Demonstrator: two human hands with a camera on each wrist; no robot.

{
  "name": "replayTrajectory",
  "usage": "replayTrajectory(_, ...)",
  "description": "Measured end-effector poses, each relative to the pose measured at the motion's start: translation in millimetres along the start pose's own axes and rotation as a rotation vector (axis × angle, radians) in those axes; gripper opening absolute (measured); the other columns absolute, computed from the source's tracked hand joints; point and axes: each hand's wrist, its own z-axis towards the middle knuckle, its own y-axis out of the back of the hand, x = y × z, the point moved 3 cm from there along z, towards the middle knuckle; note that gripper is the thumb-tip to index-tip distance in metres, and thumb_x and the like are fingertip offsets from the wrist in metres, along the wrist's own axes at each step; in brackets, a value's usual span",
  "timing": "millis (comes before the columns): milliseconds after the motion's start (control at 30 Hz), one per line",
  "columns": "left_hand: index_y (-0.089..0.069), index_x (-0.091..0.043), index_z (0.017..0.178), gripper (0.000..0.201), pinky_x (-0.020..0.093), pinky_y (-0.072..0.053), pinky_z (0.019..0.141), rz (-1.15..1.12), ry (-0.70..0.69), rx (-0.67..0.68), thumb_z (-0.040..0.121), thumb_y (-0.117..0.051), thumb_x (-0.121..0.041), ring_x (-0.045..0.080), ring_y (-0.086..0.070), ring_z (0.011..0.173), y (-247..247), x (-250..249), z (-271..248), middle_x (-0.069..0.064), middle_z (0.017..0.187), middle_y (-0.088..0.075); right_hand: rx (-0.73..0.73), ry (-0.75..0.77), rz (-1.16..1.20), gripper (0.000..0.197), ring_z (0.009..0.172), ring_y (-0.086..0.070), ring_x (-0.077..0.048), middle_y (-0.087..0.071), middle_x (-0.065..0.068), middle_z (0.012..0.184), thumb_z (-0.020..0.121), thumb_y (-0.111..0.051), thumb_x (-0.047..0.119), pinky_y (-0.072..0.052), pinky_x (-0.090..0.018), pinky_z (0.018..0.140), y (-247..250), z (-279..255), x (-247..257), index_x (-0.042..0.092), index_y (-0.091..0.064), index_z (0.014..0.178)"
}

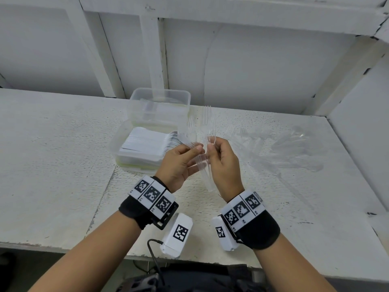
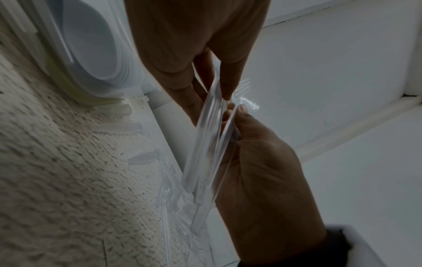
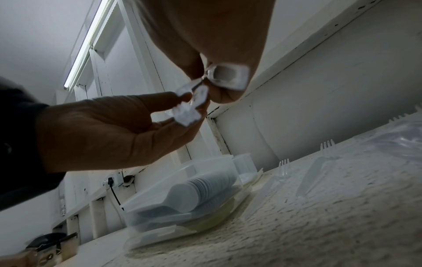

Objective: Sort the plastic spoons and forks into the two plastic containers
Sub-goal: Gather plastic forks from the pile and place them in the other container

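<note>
The near container (image 1: 126, 152), at the centre of the table (image 1: 52, 144) and just left of the hands, holds a packed row of white spoons (image 1: 147, 142); the far container (image 1: 160, 102) touches its rear side, close to the table's back edge, and holds a few clear pieces whose type cannot be resolved. The left hand (image 1: 179, 163) pinches a small fan of clear forks (image 1: 190, 131) between thumb and fingertips, tines pointing away from the person. The right hand (image 1: 223, 165) is curled round a second bundle of forks (image 1: 208, 123), tines up, with the handles running down through the palm. The two bundles touch or nearly touch above the table's centre. The step in hand appears to be squaring these forks into one aligned stack before depositing them. To do this well, keep all tines facing one way, tap the handle ends level, and grip low enough that the slippery stems cannot splay. Judging by its contents, the far container is the probable destination; the spoon row stands between it and the hands, so lift the stack over it. Towards the table's right edge lies a loose pile of clear cutlery (image 1: 280, 148), hard to separate by eye. Stray forks (image 3: 283, 167) stand near the containers.
</note>
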Motion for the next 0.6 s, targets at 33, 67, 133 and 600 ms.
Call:
replayTrajectory(33, -0.06, -0.001, 0.103, 0.016, 0.029, -0.058, 0.069, 0.002, 0.001, -0.003, 0.089, -0.057, -0.005, 0.016, -0.069, 0.077, 0.2, 0.2, 0.2, 0.013, 0.097, -0.062, 0.004, 0.0, 0.005, 0.023, 0.083, -0.057, 0.012, -0.057, 0.019, 0.093, 0.097, -0.046, 0.014, -0.044, -0.005, 0.075, -0.1, 0.0, -0.4, 0.01, -0.055, 0.118)
replayTrajectory(67, -0.06, -0.001, 0.101, 0.013, 0.029, -0.058, 0.069, 0.001, 0.001, -0.004, 0.089, -0.057, -0.005, 0.016, -0.069, 0.078, 0.2, 0.4, 0.4, 0.012, 0.096, -0.063, 0.008, -0.001, 0.009, 0.023, 0.084, -0.057, 0.01, -0.058, 0.019, 0.093, 0.097, -0.046, 0.014, -0.045, -0.006, 0.075, -0.3, -0.2, -0.4, 0.011, -0.055, 0.118)
replayTrajectory(133, -0.061, -0.002, 0.098, 0.01, 0.028, -0.058, 0.066, -0.003, -0.002, -0.008, 0.09, -0.055, -0.005, 0.016, -0.068, 0.077, -0.1, 0.4, 0.8, 0.011, 0.093, -0.064, 0.007, -0.007, 0.02, 0.023, 0.083, -0.057, 0.008, -0.058, 0.017, 0.092, 0.097, -0.047, 0.015, -0.046, -0.008, 0.076, -0.6, -0.6, -1.1, 0.011, -0.055, 0.117)
replayTrajectory(600, -0.051, -0.001, 0.103, 0.012, 0.035, -0.054, 0.081, 0.02, 0.022, 0.019, 0.094, -0.05, -0.009, 0.015, -0.069, 0.077, 0.5, 0.0, 3.3, 0.01, 0.089, -0.067, 0.025, -0.021, 0.055, 0.016, 0.088, -0.064, -0.013, -0.066, 0.005, 0.091, 0.094, -0.053, 0.014, -0.053, -0.026, 0.079, 4.2, 1.6, -3.3, 0.024, -0.06, 0.105)
